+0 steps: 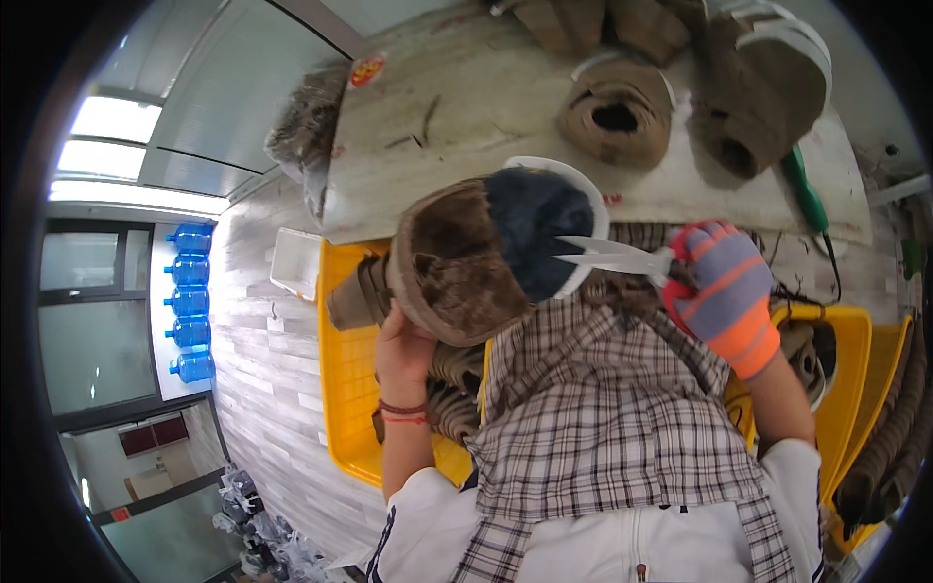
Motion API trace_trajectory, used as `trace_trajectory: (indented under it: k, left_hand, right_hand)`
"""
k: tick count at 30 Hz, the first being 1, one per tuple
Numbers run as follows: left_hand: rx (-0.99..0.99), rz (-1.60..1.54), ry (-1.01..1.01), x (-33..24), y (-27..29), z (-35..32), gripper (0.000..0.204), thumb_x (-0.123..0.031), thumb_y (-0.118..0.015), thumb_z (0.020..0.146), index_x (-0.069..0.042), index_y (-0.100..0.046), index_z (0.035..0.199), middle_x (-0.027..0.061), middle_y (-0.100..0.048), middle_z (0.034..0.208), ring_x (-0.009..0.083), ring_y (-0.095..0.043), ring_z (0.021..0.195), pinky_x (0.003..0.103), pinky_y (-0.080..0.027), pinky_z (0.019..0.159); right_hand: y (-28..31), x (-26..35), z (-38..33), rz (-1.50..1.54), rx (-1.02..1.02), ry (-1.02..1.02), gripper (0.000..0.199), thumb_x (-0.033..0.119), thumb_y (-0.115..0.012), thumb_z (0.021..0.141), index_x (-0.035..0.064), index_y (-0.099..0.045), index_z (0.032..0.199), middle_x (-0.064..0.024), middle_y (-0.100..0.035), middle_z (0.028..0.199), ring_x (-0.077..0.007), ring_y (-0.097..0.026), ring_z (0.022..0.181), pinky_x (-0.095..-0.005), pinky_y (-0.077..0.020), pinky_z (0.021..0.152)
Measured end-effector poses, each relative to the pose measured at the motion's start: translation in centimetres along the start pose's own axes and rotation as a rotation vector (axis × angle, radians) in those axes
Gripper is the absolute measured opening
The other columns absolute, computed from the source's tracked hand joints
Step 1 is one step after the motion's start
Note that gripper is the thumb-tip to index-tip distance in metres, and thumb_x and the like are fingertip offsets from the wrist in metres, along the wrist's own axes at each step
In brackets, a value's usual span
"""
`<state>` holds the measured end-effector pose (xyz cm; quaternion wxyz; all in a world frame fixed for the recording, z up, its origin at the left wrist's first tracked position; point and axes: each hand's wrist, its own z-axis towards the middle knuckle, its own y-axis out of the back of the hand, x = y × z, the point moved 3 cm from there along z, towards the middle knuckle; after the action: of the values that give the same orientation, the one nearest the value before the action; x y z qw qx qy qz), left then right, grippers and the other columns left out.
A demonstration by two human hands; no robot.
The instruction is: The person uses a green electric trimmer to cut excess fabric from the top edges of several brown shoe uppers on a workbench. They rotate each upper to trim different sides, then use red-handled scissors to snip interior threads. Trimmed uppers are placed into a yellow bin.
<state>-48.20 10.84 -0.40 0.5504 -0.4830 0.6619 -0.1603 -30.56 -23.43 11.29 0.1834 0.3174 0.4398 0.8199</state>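
My left hand [404, 348], bare with red bracelets at the wrist, grips the near left edge of a cap-shaped piece [452, 257]. Its inside faces up, showing brown fur on one half and dark blue fur on the other, with a white rim along the right. A striped glove in grey, orange and red covers my right hand [719, 287], which is closed round a pair of scissors [622, 258]. The pale blades are parted, and their tips lie over the blue fur; whether they touch it I cannot tell. The scissors' handles are mostly hidden by the glove.
More brown cap-shaped pieces [622, 121] with white rims sit on the worktable [457, 121]. A green-handled corded tool [803, 189] hangs over its right edge. Yellow crates [340, 389] with stacked brown pieces flank my lap. Several blue water bottles [191, 301] line the left wall.
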Motion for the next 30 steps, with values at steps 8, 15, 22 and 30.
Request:
trace_trajectory:
  k: [8,15,22,30]
  left_hand:
    - [-0.027,-0.091,0.139,6.4,0.5,-1.7,0.039,-0.02,-0.054,0.093,-0.003,-0.051,0.128,0.0101,-0.053,0.132,0.0262,-0.048,0.122,0.043,-0.035,0.105]
    - [-0.01,-0.07,0.182,7.2,0.9,-1.5,0.038,-0.019,-0.056,0.092,-0.004,-0.052,0.127,0.0083,-0.055,0.129,0.0236,-0.052,0.118,0.04,-0.037,0.103]
    - [-0.037,-0.063,0.18,7.4,0.4,-1.5,0.038,-0.019,-0.056,0.092,-0.004,-0.051,0.127,0.0082,-0.056,0.127,0.0233,-0.052,0.117,0.04,-0.038,0.102]
    - [-0.032,-0.021,0.204,7.3,-0.3,-1.5,0.04,-0.02,-0.055,0.093,-0.003,-0.049,0.128,0.0087,-0.055,0.128,0.0243,-0.051,0.119,0.04,-0.036,0.104]
  right_hand:
    - [-7.7,1.7,0.7,-0.08,0.368,0.135,0.029,0.029,-0.074,0.066,0.0125,-0.062,0.086,-0.0067,-0.06,0.081,-0.0245,-0.057,0.08,-0.0345,-0.0447,0.073]
    - [-10.7,3.0,1.8,-0.219,0.594,0.139,0.026,0.033,-0.07,0.07,0.0131,-0.064,0.085,-0.0051,-0.06,0.08,-0.0226,-0.058,0.08,-0.0342,-0.0453,0.07]
    - [-11.4,2.5,1.2,-0.22,0.463,0.198,0.022,0.034,-0.068,0.068,0.0124,-0.064,0.073,-0.0061,-0.062,0.072,-0.0231,-0.061,0.07,-0.0348,-0.0452,0.06]
    - [-11.2,2.3,1.0,-0.143,0.667,0.084,0.031,0.038,-0.071,0.07,0.0117,-0.064,0.084,-0.0055,-0.06,0.077,-0.0227,-0.059,0.075,-0.0339,-0.0454,0.068]
